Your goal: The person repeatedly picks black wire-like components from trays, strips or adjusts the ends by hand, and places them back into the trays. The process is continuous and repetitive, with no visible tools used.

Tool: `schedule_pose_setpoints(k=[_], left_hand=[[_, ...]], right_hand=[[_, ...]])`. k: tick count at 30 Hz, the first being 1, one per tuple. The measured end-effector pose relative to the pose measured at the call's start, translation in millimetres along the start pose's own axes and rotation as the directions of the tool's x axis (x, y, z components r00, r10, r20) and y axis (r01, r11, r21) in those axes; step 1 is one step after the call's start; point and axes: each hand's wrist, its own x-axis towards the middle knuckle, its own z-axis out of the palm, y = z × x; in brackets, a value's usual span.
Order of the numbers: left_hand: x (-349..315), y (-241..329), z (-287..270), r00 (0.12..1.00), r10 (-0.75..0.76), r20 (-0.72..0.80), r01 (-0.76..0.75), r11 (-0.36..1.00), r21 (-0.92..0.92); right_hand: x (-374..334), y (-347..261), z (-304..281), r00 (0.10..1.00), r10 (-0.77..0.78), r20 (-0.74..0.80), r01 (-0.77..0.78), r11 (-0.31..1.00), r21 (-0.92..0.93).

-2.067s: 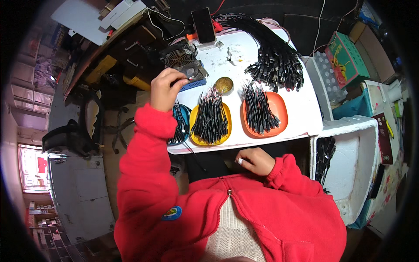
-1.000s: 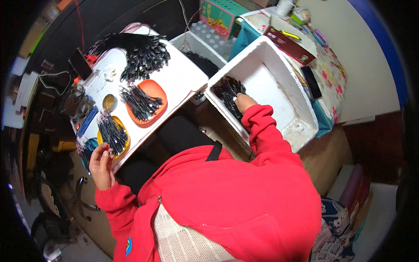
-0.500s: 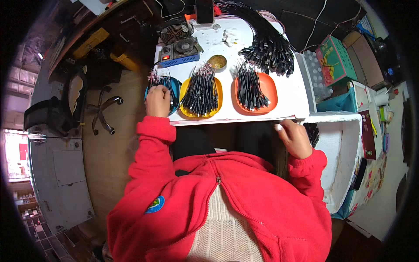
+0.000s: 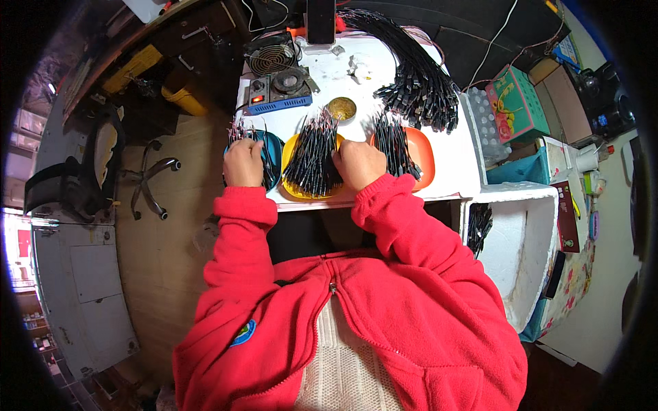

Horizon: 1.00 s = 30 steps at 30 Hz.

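Note:
Three small trays of short black cables with thin stripped wire ends stand along the table's near edge. My left hand (image 4: 244,163) is closed over the cables (image 4: 241,130) in the blue tray (image 4: 273,159) at the left, their wire ends sticking out beyond it. Over the gap between the yellow tray (image 4: 291,183) and the orange tray (image 4: 425,156) is my right hand (image 4: 361,164), its fingers curled against the right side of the yellow tray's cables (image 4: 314,161). What those fingertips hold is hidden. More cables (image 4: 392,144) lie in the orange tray.
Beyond the trays sit a blue solder pot (image 4: 279,96), a fan (image 4: 269,60) and a round tin (image 4: 341,109). A thick bundle of black cables (image 4: 421,89) covers the table's far right. A white foam box (image 4: 510,250) stands at the right, with more cables inside.
My right hand has moved left and forward from beyond the table's near edge to the yellow tray's cables. The left hand stays at the blue tray. The view has shifted slightly.

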Motion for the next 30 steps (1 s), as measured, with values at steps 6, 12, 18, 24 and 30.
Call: schedule_pose_setpoints(k=[6,12,18,24,30], left_hand=[[-6,15,-23,0.974,0.007,-0.226,-0.153,0.758,-0.634],[-44,50,-43,0.945,-0.072,0.318,0.326,0.171,-0.930],[-68,83,-43,0.899,-0.062,0.433,0.437,0.181,-0.881],[-75,106,-46,0.935,0.039,0.352,0.340,0.187,-0.922],[-98,139,-56,0.950,0.152,0.272,0.259,0.100,-0.961]], right_hand=[[9,4,10,0.997,0.054,-0.050,-0.055,0.998,-0.017],[10,14,18,0.994,0.105,-0.022,-0.101,0.983,0.151],[4,18,3,0.995,0.061,-0.082,-0.022,0.912,0.410],[-65,0,-50,0.978,-0.110,-0.177,0.205,0.660,0.723],[-116,-14,-81,0.973,-0.170,-0.155,0.223,0.538,0.813]])
